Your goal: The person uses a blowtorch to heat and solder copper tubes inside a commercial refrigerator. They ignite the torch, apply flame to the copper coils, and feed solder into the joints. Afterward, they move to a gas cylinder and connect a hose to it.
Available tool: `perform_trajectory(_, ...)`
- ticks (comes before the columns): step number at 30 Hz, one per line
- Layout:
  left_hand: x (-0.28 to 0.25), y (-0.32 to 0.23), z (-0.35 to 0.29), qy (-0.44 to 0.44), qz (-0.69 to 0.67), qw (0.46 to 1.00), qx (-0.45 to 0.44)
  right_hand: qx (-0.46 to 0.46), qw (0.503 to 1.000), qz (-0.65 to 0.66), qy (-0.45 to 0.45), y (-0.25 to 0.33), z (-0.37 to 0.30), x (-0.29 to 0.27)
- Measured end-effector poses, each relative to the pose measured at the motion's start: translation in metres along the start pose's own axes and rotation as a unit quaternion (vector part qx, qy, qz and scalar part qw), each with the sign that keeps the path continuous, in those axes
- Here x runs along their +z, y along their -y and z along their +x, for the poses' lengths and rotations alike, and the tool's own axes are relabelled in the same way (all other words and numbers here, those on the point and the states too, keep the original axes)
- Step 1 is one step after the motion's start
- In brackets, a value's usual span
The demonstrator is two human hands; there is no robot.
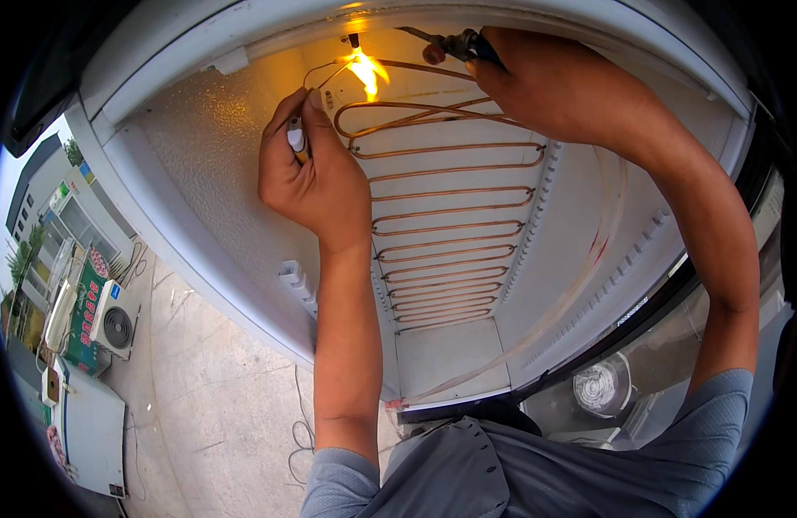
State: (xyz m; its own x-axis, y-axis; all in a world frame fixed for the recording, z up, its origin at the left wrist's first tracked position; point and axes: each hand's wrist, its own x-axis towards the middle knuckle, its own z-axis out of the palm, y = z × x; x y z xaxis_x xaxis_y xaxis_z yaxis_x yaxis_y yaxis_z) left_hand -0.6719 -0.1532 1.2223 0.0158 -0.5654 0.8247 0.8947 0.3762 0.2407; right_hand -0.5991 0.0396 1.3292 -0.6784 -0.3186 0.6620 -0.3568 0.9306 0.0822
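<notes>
My right hand (554, 86) grips a gas torch (453, 45) with a red knob and a thin metal neck, high in an open white cabinet. A yellow flame (364, 73) burns at the cabinet's top, beside the end of the copper tubing (455, 151) that winds down its back wall. Left of the flame, my left hand (316, 181) is closed, pinching a thin bent rod (309, 76) that reaches toward the fire. A small white and yellow object (297, 138) also shows between its fingers; I cannot make out its kind.
Notched shelf strips (532, 216) run along the cabinet walls, and a clear hose (580, 285) hangs down the right side. On the paved ground (217, 345) at left stand an outdoor air-conditioner unit (115, 324) and a white box-shaped appliance (92, 432). A bucket (601, 384) sits at lower right.
</notes>
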Motion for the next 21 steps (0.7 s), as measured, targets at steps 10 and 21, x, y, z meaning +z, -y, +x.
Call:
perform_trajectory(10,-0.0028,0.0031,-0.0003,-0.010,0.006,1.000,0.016,0.009,1.000,-0.001,0.015,0.0025,0.0003,-0.0015)
perform_trajectory(21,-0.0098,-0.0064,0.0031,-0.032,0.002,0.999,-0.003,0.004,1.000,0.005,0.011,0.0007,0.0011,0.0002)
